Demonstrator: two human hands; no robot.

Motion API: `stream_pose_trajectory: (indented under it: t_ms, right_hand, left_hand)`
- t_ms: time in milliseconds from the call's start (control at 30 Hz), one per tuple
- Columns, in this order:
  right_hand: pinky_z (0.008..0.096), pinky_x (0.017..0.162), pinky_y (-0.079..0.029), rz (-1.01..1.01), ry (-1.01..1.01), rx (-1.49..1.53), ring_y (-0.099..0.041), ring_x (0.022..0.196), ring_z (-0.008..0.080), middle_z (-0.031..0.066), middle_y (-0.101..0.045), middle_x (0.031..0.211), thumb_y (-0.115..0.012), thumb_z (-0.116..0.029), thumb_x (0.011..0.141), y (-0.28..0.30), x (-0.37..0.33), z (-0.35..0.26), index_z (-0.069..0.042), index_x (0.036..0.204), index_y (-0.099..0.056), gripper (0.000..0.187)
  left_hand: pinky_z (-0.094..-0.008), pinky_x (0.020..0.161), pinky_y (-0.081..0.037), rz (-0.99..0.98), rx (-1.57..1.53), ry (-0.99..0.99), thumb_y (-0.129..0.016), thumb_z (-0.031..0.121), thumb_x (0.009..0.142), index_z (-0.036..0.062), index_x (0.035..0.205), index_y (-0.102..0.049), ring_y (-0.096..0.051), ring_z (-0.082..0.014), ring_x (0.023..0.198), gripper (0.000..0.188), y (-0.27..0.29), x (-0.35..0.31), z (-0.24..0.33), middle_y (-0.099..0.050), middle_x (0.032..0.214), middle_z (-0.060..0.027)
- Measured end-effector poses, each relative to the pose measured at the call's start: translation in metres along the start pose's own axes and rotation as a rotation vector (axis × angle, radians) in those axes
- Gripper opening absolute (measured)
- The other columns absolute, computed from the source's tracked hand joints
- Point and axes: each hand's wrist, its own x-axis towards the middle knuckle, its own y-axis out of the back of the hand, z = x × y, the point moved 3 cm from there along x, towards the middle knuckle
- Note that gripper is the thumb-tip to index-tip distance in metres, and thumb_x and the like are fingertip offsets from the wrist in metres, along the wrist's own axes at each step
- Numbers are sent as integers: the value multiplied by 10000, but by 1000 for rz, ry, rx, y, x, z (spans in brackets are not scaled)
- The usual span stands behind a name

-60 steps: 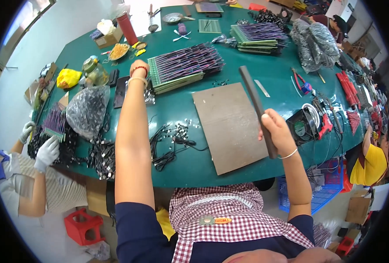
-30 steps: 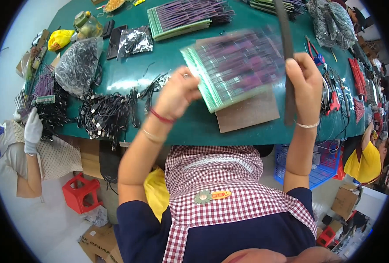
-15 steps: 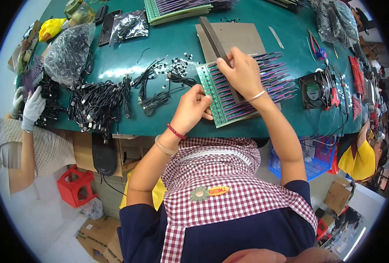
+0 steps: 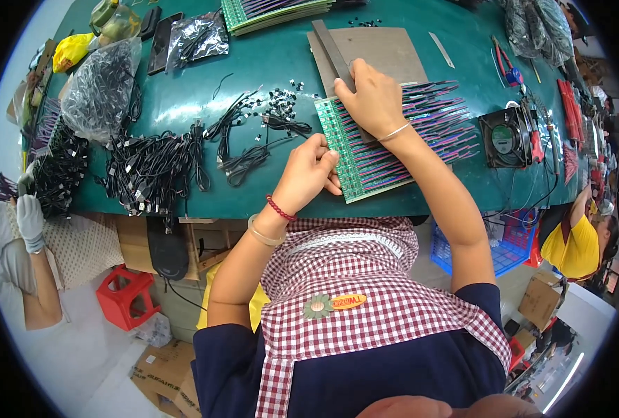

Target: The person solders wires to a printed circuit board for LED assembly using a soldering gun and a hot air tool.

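Observation:
My left hand [image 4: 304,169] pinches the left edge of a green circuit board panel [image 4: 348,171] near its lower corner. Rows of purple and black wires [image 4: 431,148] run rightward from the panel. A long dark flat bar [image 4: 332,50] is gripped in my right hand [image 4: 375,102], whose fingers close over it. The bar slants away from me, its near end over the wires and its far part above a brown board [image 4: 393,54]. My right hand hides part of the bar and the panel's upper rows.
Black cables [image 4: 153,167] lie heaped left of the panel, with small black-and-white connectors [image 4: 281,104] nearby. A black fan [image 4: 502,139] stands to the right. More wired panels [image 4: 271,17] are stacked at the far side. At far left, a co-worker's gloved hand [image 4: 29,221] is beside dark cables.
My right hand and the bar have moved away from me, uncovering more wires near the panel's lower part. My left hand stays on the edge. The co-worker's gloved hands have moved lower.

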Motion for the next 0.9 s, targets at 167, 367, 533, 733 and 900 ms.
stream_pose_trajectory:
  t_ms: [167, 367, 533, 733, 900]
  right_hand:
    - [447, 562, -473, 23, 19, 2, -601, 646, 364, 166, -608, 731, -596, -288, 780, -1, 1, 3, -22, 785, -504, 282]
    - [443, 554, -457, 29, 39, 15, -592, 647, 362, 152, -603, 719, -600, -293, 783, 2, 7, 6, -29, 775, -504, 281]
    - [447, 551, -458, 29, 35, 32, -593, 645, 364, 153, -602, 720, -596, -291, 785, 3, 9, -2, -25, 777, -503, 282]
    - [427, 541, -493, 20, 13, 1, -613, 609, 340, 170, -611, 720, -591, -263, 770, -3, 6, -6, -11, 779, -501, 267]
    - [414, 525, -489, 67, 13, -4, -612, 600, 329, 160, -607, 708, -594, -251, 762, -3, 5, -6, -16, 766, -502, 252]
  left_hand:
    - [-253, 433, -512, 18, 24, -37, -449, 66, 906, -51, 895, -425, -591, -136, 518, 120, -1, 1, -1, -535, 666, -73]
    - [-250, 435, -510, -9, 99, -43, -447, 83, 918, -28, 887, -399, -585, -135, 511, 125, 5, 5, 4, -512, 647, -63]
    - [-255, 423, -503, 1, 40, -32, -453, 73, 910, -34, 869, -393, -589, -133, 510, 130, 5, 5, -3, -523, 629, -69]
    - [-253, 426, -504, 23, -35, -26, -460, 61, 906, -31, 880, -390, -580, -126, 505, 118, 3, 2, -6, -523, 629, -67]
    - [-249, 427, -504, 29, -25, -9, -464, 64, 906, -26, 875, -390, -576, -124, 499, 121, 4, 2, -5, -526, 628, -63]
